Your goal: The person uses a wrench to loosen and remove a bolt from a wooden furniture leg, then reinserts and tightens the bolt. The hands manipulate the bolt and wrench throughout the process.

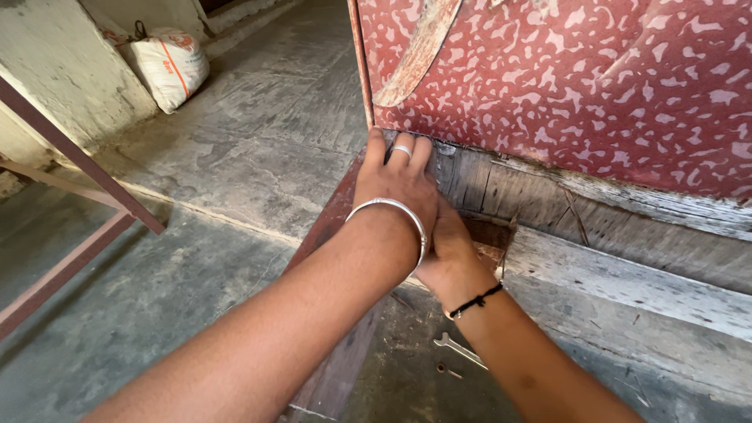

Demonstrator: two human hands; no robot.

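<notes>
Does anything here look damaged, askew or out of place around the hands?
Yes. The grey wooden planks under the red speckled panel are weathered and splintered, with a broken gap beside the right hand. The left hand presses the panel's lower corner. A small metal spanner lies loose on the concrete floor.

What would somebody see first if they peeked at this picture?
Two hands stacked in the middle: the left hand, with a silver bangle and ring, lies over the right hand against the lower corner of a big red speckled panel. A small wrench lies on the floor below, and a white sack leans far left.
</notes>
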